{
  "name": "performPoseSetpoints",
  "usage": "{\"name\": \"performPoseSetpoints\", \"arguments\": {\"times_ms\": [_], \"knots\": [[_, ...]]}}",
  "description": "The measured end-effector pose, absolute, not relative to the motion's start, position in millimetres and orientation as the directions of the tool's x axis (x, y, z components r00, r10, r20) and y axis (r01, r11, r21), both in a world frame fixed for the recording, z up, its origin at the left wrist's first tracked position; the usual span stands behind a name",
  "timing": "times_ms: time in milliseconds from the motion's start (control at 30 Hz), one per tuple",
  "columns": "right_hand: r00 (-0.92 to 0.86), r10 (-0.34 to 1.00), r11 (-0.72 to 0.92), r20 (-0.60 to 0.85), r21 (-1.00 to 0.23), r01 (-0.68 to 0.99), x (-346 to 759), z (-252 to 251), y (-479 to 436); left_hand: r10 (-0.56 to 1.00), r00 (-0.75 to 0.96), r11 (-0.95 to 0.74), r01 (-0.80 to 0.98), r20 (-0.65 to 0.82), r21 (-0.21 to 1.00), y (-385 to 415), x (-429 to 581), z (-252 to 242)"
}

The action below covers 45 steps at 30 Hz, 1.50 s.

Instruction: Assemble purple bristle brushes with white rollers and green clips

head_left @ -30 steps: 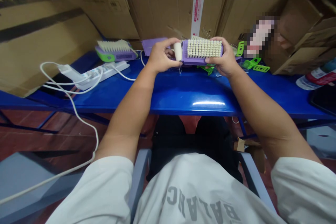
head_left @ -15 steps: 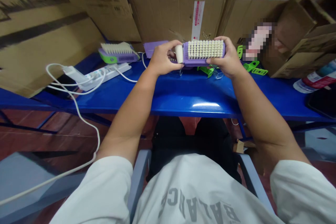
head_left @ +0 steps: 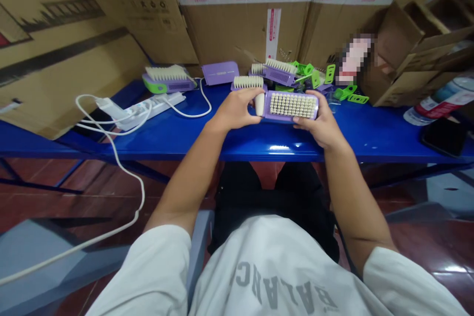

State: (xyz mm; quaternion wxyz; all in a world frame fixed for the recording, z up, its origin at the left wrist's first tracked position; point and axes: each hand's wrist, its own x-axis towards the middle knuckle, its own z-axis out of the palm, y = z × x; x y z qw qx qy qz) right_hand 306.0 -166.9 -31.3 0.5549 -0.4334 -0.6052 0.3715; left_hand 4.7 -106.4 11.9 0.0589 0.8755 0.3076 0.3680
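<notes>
My right hand (head_left: 317, 121) grips the right end of a purple bristle brush (head_left: 291, 118), whose cream bristles (head_left: 291, 105) face up. My left hand (head_left: 233, 109) is shut on a white rounded cylindrical piece (head_left: 259, 103), which is pressed against the brush's left end. Its lower part is hidden by my fingers. Just behind my left hand lies a second brush with cream bristles (head_left: 248, 82). Further right, a purple brush (head_left: 279, 72) lies in a heap of green plastic parts (head_left: 314, 79).
The blue table (head_left: 355, 131) has a green-and-purple brush (head_left: 168, 80), a purple lid (head_left: 220, 73), and a white power strip (head_left: 148, 111) with white cables. A phone (head_left: 443, 136) and a bottle (head_left: 437, 108) lie right. Cardboard boxes (head_left: 240, 19) stand behind.
Both hands have dropped lower in view with the brush, uncovering the brushes and green parts behind. The white piece stays against the brush's left end.
</notes>
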Motion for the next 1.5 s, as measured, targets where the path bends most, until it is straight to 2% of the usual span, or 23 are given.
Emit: {"name": "performPoseSetpoints", "arguments": {"times_ms": [100,267,533,700,800,933,1067,1200,1500], "knots": [[0.01,0.947,0.313,0.321,-0.932,0.183,302,-32,-195,0.612,0.508,-0.781,0.51,0.606,0.361,-139,1,-3],[-0.085,0.939,0.343,0.334,-0.882,0.324,299,-24,-226,0.67,0.374,-0.73,0.49,0.641,0.477,-187,-13,-37],[-0.039,0.955,0.293,0.292,-0.927,0.233,294,-25,-223,0.698,0.343,-0.709,0.455,0.628,0.54,-200,-16,-41],[-0.013,0.936,0.348,0.352,-0.918,0.191,301,-19,-203,0.644,0.358,-0.751,0.468,0.676,0.467,-176,-8,-15],[-0.061,0.881,0.469,0.468,-0.851,0.235,311,2,-170,0.604,0.397,-0.786,0.439,0.691,0.435,-143,-3,15],[-0.156,0.788,0.608,0.595,-0.713,0.349,318,41,-106,0.609,0.405,-0.79,0.382,0.682,0.479,-77,5,50],[-0.15,0.731,0.645,0.665,-0.603,0.469,316,64,-51,0.618,0.377,-0.782,0.377,0.689,0.495,-6,12,58],[-0.163,0.708,0.645,0.687,-0.535,0.545,314,53,-30,0.62,0.342,-0.774,0.414,0.706,0.479,26,14,38],[-0.277,0.555,0.735,0.784,-0.306,0.605,329,17,-30,0.545,0.379,-0.823,0.414,0.748,0.389,5,6,10]]}}
